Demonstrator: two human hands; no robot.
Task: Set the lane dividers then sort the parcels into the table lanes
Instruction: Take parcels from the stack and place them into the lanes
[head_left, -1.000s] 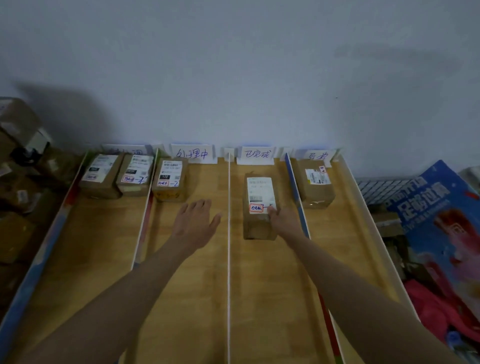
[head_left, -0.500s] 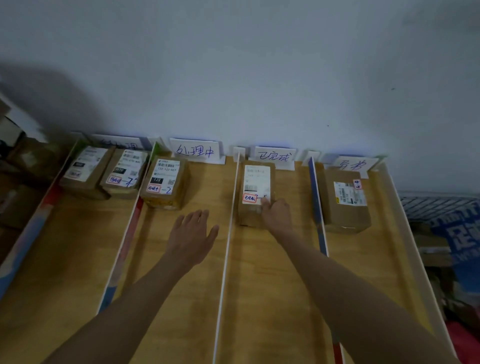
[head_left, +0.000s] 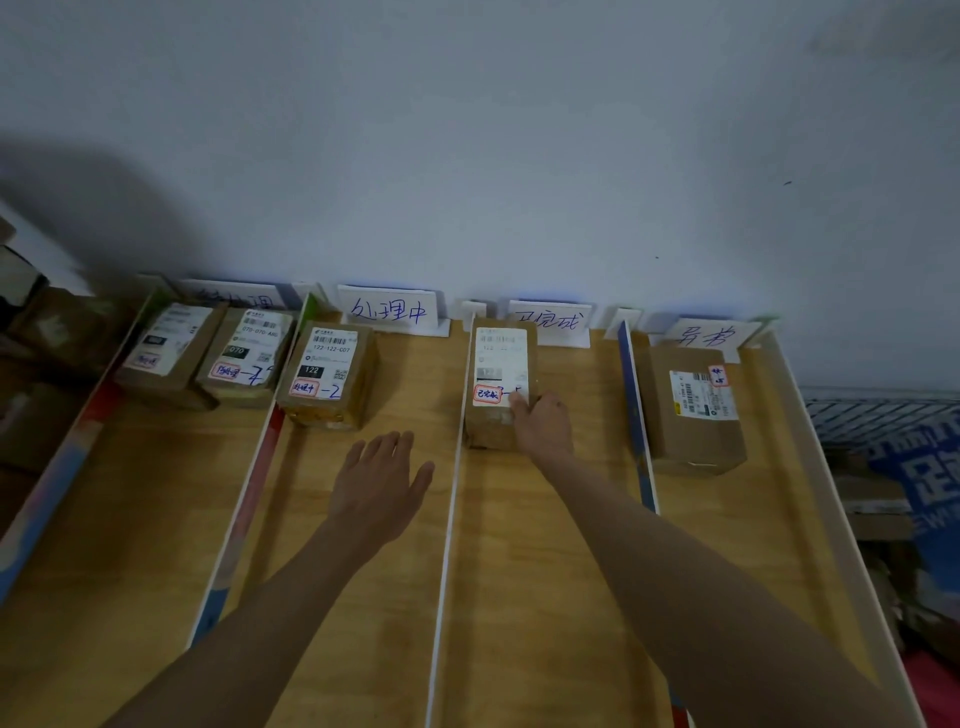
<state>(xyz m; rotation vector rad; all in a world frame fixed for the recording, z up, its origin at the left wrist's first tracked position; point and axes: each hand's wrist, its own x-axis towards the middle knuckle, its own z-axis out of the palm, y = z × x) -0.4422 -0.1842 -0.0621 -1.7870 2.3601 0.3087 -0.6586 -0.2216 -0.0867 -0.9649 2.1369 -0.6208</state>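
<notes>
A wooden table (head_left: 545, 571) is split into lanes by upright dividers: a white one (head_left: 451, 499), a blue one (head_left: 635, 415) and a red-and-white one (head_left: 249, 488). My right hand (head_left: 540, 423) presses on the near end of a brown parcel (head_left: 498, 358) at the far end of the third lane. My left hand (head_left: 382, 480) hovers flat with spread fingers over the second lane, holding nothing. Two parcels (head_left: 171, 348) (head_left: 244, 356) lie in the first lane, one (head_left: 330, 374) in the second, one (head_left: 693, 410) in the fourth.
Handwritten lane signs (head_left: 389, 309) (head_left: 550, 322) (head_left: 706, 335) stand against the wall behind the lanes. More cardboard boxes (head_left: 47, 332) are piled left of the table. A blue printed bag (head_left: 919, 467) and clutter lie to the right.
My right hand has pushed the parcel up the third lane to its far end by the sign. My left hand has stayed over the second lane. The view shifted left and closer.
</notes>
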